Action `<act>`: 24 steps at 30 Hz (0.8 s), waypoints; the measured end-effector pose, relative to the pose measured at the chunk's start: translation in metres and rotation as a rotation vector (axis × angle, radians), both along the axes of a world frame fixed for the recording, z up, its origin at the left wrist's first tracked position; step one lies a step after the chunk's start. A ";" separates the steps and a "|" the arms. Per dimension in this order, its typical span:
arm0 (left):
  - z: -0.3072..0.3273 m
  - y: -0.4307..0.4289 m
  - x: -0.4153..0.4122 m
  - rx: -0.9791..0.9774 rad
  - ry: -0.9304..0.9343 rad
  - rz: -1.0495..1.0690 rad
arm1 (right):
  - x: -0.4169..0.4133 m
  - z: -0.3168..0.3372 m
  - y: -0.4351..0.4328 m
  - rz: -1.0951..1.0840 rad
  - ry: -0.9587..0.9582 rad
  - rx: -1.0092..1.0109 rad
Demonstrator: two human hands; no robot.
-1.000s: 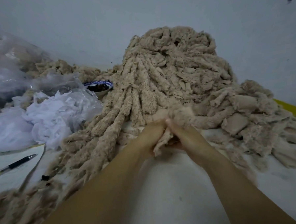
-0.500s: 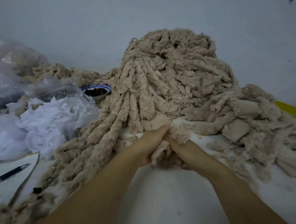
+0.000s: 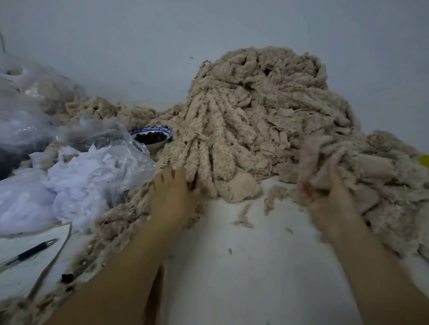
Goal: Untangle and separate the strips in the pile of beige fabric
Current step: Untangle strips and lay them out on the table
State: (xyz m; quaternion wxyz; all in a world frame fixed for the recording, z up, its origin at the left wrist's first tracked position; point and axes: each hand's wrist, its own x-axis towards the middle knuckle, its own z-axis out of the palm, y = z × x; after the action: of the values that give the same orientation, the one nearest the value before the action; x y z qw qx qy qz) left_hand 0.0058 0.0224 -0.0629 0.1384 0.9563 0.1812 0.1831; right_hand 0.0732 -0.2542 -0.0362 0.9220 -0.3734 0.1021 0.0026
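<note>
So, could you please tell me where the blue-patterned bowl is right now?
In the head view the bowl sits left of centre, between the clear plastic bag and the foot of the beige fabric pile, beyond the left hand.

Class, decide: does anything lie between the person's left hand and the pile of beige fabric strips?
Nothing visible. The left hand touches the pile of fluffy beige fabric strips; the right hand grips its side.

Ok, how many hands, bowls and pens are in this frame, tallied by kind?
Hands: 2 (left hand, right hand gripping beige fabric)
Bowl: 1
Pen: 1
Total: 4
</note>
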 end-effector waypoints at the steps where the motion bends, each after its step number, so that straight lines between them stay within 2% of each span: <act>1: 0.001 0.006 -0.002 0.066 0.119 0.051 | -0.002 -0.009 0.006 -0.030 0.051 -0.055; 3: 0.008 0.009 -0.009 -0.015 0.291 0.058 | -0.009 -0.026 0.018 -0.053 0.153 -0.143; 4: 0.012 0.008 -0.014 -0.060 0.295 0.015 | -0.011 -0.033 0.022 -0.058 0.190 -0.173; 6: 0.020 -0.003 -0.022 -0.027 0.185 -0.151 | -0.019 -0.040 0.031 -0.061 0.248 -0.223; 8: 0.032 -0.027 -0.030 0.015 0.041 -0.324 | -0.029 -0.035 0.044 -0.036 0.248 -0.174; 10: 0.045 -0.058 -0.037 -0.025 0.021 -0.522 | -0.041 -0.028 0.058 0.148 0.207 -0.097; 12: 0.048 -0.086 -0.043 0.039 0.031 -0.761 | -0.048 -0.026 0.063 0.389 0.199 -0.143; 15: 0.039 -0.105 -0.055 0.110 0.031 -0.971 | -0.044 -0.022 0.065 0.441 0.317 -0.402; 16: 0.034 -0.106 -0.058 0.059 0.036 -1.032 | -0.040 -0.015 0.063 0.477 0.322 -0.453; 17: 0.029 -0.106 -0.061 0.003 0.049 -1.085 | -0.033 -0.007 0.061 0.531 0.284 -0.406; 19: 0.025 -0.105 -0.065 -0.019 0.103 -1.150 | -0.020 0.007 0.057 0.551 0.295 -0.167; 20: 0.023 -0.104 -0.064 -0.028 0.123 -1.168 | -0.016 0.013 0.057 0.550 0.311 -0.113; 22: 0.021 -0.105 -0.062 -0.053 0.122 -1.172 | -0.010 0.015 0.065 0.533 0.295 -0.122; 24: 0.015 -0.106 -0.056 -0.062 0.108 -1.123 | -0.007 0.014 0.074 0.423 0.218 -0.227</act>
State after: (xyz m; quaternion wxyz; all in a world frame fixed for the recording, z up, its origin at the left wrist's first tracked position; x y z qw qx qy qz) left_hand -0.0503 -0.0832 -0.0476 0.2333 0.9094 -0.3432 0.0266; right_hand 0.0659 -0.1800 -0.0221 0.8367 -0.4852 0.1200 0.2239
